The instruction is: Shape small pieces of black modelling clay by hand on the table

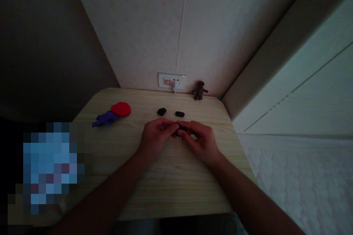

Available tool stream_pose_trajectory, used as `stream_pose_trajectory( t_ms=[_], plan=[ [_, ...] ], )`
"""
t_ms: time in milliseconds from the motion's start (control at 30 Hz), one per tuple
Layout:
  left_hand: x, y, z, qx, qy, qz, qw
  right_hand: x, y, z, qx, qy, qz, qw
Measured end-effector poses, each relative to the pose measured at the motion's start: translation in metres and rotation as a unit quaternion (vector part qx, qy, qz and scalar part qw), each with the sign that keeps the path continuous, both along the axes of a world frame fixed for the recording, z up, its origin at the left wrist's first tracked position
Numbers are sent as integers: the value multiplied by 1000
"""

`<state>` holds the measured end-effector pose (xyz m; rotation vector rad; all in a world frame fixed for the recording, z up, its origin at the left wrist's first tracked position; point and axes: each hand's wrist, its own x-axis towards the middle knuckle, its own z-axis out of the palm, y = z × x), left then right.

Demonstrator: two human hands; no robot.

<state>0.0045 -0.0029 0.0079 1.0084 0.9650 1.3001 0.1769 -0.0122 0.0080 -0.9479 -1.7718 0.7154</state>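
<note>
Over the middle of the wooden table, my left hand [154, 135] and my right hand [202, 140] meet fingertip to fingertip. Both are closed on a small black piece of modelling clay [182, 129], partly hidden by the thumbs and fingers. Just beyond the fingers lie two more black bits: a rough lump [161, 111] and a smooth, short roll [179, 114]. Neither hand touches them.
On the table [165, 198], a flat red clay disc [121, 109] touches a purple clay lump [106, 118] at the left. A small brown figure [199, 90] stands against the wall, right of a socket [168, 81] with a plug. A blurred-out patch covers the lower left.
</note>
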Motion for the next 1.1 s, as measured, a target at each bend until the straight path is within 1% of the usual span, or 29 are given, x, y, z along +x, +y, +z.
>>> stream_pose_trajectory(
  t_ms=[67,167,333,400,533,633,700,767,933,1100],
  plan=[
    [-1,0,-2,-3,-1,-2,1000,1,0,3,30,-36,0,999],
    [-2,-1,-6,-3,3,1,1000,1,0,7,62,-65,9,996],
    [-3,0,-7,-9,-10,3,1000,-1,-1,11,77,-88,15,993],
    [-3,1,-6,-10,-14,8,1000,-1,-2,8,61,-73,5,995],
    [-1,3,-5,-3,-14,14,1000,-3,-1,0,-28,13,-7,1000],
    [-1,2,-5,7,-4,14,1000,-4,1,-3,-82,69,11,994],
    [-2,2,-5,12,3,12,1000,-5,2,-2,-104,87,26,990],
    [-3,1,-5,15,7,8,1000,-5,2,-1,-117,94,33,988],
    [-2,2,-5,15,8,17,1000,-5,1,0,-122,116,17,986],
    [-2,1,-2,16,10,5,1000,-5,1,0,-134,123,42,982]
  ],
)
